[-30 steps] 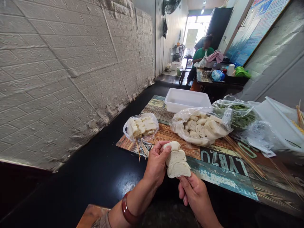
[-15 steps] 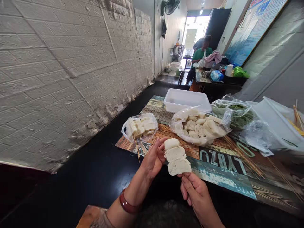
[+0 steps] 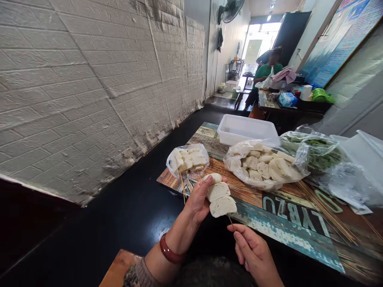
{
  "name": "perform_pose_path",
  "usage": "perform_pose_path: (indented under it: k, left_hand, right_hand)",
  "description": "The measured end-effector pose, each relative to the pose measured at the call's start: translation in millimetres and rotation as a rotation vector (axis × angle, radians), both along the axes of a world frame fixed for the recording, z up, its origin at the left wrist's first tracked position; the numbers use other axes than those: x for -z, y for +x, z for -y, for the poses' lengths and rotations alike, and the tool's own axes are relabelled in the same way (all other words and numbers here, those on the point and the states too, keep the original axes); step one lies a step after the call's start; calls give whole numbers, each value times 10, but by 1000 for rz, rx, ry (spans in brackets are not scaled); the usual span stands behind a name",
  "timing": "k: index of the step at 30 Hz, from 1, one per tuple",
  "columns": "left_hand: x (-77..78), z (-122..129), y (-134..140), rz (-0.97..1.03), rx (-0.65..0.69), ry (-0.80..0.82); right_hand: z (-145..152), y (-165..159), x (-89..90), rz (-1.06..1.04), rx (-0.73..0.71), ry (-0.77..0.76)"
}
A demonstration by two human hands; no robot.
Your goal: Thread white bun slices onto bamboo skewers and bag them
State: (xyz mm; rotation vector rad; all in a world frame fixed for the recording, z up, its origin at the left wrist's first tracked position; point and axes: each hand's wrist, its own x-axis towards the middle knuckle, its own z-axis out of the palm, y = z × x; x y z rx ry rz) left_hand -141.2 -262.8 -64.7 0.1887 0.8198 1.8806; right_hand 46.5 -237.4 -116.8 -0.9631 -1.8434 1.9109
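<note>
Three slices [image 3: 223,206] are sitting in a row on one stick [image 3: 230,220], held up at the near side of the table [image 3: 299,240]. The left hand [image 3: 200,201] is closing lightly round the upper slices, thumb over the top one; the right hand [image 3: 253,246] is pinching the bare end below, fingers together. This stick is probably nearing full. Beyond, a small bag [image 3: 170,166] is holding pieces with sticks poking out, apparently finished ones. Plenty is remaining: loose slices [image 3: 263,169] are filling a big bag [image 3: 231,164], and bare sticks [image 3: 327,212] are lying nearby.
</note>
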Motion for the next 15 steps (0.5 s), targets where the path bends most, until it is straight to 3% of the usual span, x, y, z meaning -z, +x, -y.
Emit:
perform_pose_path:
  k: [15]
  left_hand:
    - [12,11,15,-37,-65,-49]
  right_hand:
    - [29,-120,34,-26,46,78]
